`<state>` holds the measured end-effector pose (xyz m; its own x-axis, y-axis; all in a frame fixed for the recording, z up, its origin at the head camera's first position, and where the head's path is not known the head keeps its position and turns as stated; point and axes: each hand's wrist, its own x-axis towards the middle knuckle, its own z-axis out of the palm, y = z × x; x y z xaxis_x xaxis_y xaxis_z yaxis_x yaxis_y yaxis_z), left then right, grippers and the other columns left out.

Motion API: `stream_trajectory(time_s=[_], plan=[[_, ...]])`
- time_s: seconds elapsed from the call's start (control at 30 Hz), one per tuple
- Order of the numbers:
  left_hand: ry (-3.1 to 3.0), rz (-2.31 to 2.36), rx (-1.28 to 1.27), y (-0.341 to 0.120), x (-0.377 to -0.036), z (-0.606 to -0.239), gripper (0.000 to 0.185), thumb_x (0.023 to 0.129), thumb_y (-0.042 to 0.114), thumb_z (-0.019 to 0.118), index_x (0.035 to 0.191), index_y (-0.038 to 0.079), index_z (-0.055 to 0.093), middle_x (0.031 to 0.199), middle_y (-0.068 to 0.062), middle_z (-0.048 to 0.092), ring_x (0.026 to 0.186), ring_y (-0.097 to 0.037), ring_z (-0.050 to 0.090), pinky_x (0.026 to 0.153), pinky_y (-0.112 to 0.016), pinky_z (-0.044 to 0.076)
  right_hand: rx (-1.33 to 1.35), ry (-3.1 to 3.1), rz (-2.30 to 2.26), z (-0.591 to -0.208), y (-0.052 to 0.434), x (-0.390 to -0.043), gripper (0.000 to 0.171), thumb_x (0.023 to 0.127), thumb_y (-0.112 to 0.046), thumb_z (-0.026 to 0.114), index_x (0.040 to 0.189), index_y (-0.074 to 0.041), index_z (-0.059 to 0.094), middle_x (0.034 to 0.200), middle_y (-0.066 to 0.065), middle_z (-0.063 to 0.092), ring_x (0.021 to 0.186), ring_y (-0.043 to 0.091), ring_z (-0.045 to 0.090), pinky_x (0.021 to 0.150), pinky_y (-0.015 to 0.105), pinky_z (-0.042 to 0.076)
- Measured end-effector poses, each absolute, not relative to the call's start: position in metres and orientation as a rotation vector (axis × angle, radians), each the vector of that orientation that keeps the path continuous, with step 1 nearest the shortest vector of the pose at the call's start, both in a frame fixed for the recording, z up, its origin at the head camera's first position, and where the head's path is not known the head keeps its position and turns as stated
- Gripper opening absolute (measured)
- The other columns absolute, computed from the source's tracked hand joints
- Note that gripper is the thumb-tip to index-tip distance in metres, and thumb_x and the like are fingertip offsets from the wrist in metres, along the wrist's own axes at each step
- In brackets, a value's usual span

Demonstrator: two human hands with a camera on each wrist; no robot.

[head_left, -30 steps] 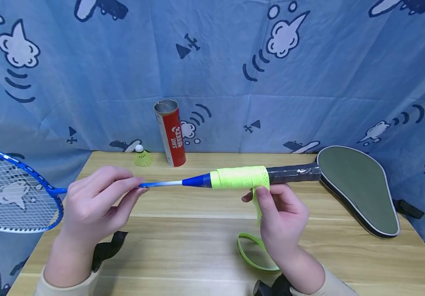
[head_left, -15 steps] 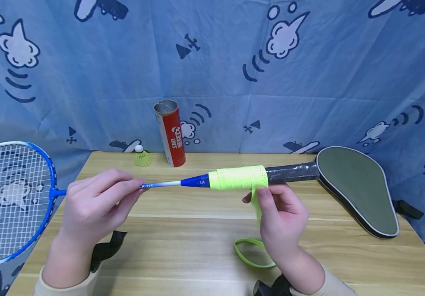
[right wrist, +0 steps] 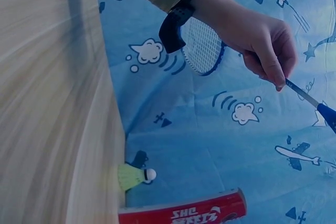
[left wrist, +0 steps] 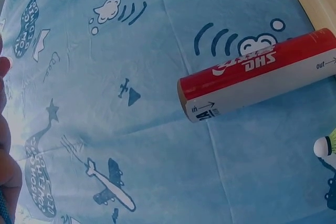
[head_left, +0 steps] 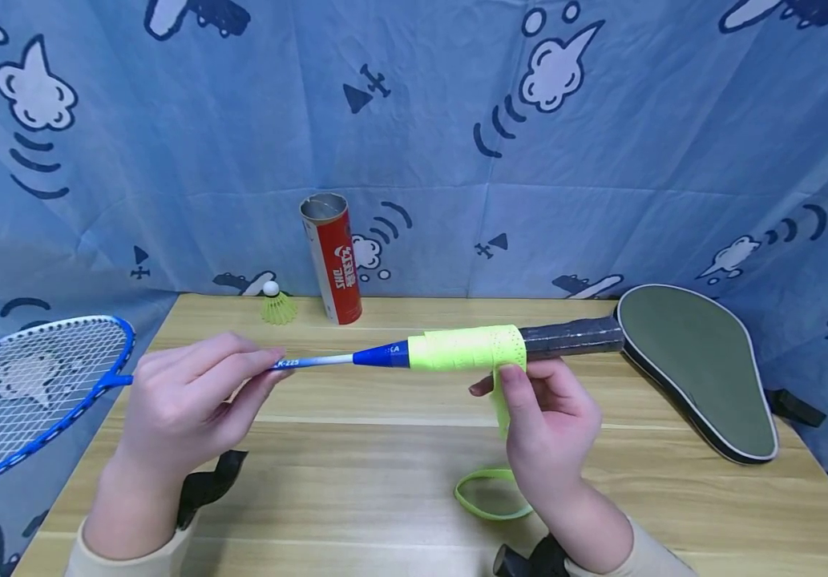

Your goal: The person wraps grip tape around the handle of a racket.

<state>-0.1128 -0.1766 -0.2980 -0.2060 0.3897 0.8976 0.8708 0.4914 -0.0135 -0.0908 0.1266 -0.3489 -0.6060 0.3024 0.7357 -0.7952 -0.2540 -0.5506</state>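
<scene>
Since the earlier frames the racket (head_left: 356, 358) has rolled about its own shaft: the strung head (head_left: 31, 393), which stood broad and upright half a second ago, now lies tilted flat toward the 8 o'clock corner of the head view. The loose loop of tape on the table has drawn slightly smaller. Both hands have kept their places.

The racket has a blue frame with white strings, a thin white and blue shaft, a blue cone and a dark handle. It is held level above the table (head_left: 385, 481), handle toward 3 o'clock. Bright yellow-green grip tape (head_left: 467, 350) covers the cone end of the handle (the butt end is bare and dark). A free strip of the tape hangs down from the wrapped section to the loop on the table.

Count: one racket, one strip of tape, one shuttlecock (head_left: 278, 305), one red tube (head_left: 331, 258), one racket cover (head_left: 695, 369), two hands.

The left hand (head_left: 186, 397) pinches the shaft between thumb and fingertips, palm down, wrist at 7 o'clock. The right wrist view shows this same pinch. The right hand (head_left: 547, 429) sits directly under the handle, thumb and forefinger pinching the hanging strip just below the wrap.

The tube stands at 12 o'clock near the table's far edge, the shuttlecock just beside it. The cover lies at 3 o'clock, its rim against the handle's butt.
</scene>
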Motion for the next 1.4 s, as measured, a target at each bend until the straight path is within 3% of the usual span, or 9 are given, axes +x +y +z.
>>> stream_trajectory(time_s=[0.2,0.43,0.63,0.87,1.1,1.4], plan=[[-1.868,-0.609,-1.065,-0.1796,-0.1126,-0.2981,0.038,0.104,0.033,0.064,0.083,0.004,0.076,0.072,-0.002,0.068,0.05,-0.011,0.055,0.045,-0.017,0.041,0.633,-1.292,1.911,-0.3502,0.1262,-0.0898,0.014,0.093,0.013,0.065,0.083,0.02,0.06,0.084,0.009,0.073,0.065,0.018,0.071,0.066,0.029,0.061],[-1.88,-0.615,-1.053,-0.1828,-0.1108,-0.2978,0.04,0.104,0.035,0.064,0.081,0.006,0.078,0.07,-0.002,0.068,0.049,-0.011,0.051,0.045,-0.017,0.04,0.697,-1.29,1.927,-0.3497,0.1262,-0.0896,0.003,0.091,0.018,0.061,0.091,0.021,0.062,0.096,0.012,0.074,0.072,0.02,0.072,0.069,0.031,0.062],[-1.893,-0.588,-1.034,-0.1824,-0.1097,-0.296,0.04,0.104,0.036,0.063,0.083,0.006,0.079,0.071,-0.002,0.07,0.05,-0.013,0.055,0.047,-0.021,0.045,0.688,-1.259,1.935,-0.3485,0.1269,-0.0917,0.02,0.093,0.01,0.069,0.089,0.026,0.057,0.093,0.013,0.074,0.072,0.02,0.071,0.068,0.031,0.062],[-1.907,-0.539,-0.945,-0.1817,-0.1091,-0.2941,0.045,0.103,0.041,0.063,0.083,0.005,0.081,0.076,-0.006,0.073,0.058,-0.019,0.063,0.053,-0.03,0.052,0.664,-1.309,1.917,-0.3487,0.125,-0.0914,0.02,0.092,0.01,0.07,0.089,0.024,0.056,0.086,0.007,0.071,0.063,0.016,0.07,0.064,0.028,0.061],[-1.877,-0.56,-0.991,-0.1801,-0.1099,-0.2939,0.043,0.104,0.038,0.064,0.082,0.004,0.079,0.071,-0.003,0.07,0.052,-0.016,0.057,0.049,-0.024,0.048,0.671,-1.283,1.898,-0.3505,0.1253,-0.0919,0.01,0.093,0.014,0.062,0.086,0.021,0.059,0.085,0.009,0.07,0.066,0.017,0.07,0.065,0.029,0.061],[-1.863,-0.605,-1.052,-0.1806,-0.1103,-0.2943,0.038,0.104,0.034,0.064,0.085,0.004,0.079,0.07,-0.002,0.069,0.049,-0.012,0.051,0.045,-0.019,0.04,0.657,-1.279,1.895,-0.3507,0.1252,-0.0927,0.017,0.094,0.011,0.066,0.083,0.021,0.058,0.085,0.011,0.072,0.065,0.018,0.07,0.065,0.029,0.061]])
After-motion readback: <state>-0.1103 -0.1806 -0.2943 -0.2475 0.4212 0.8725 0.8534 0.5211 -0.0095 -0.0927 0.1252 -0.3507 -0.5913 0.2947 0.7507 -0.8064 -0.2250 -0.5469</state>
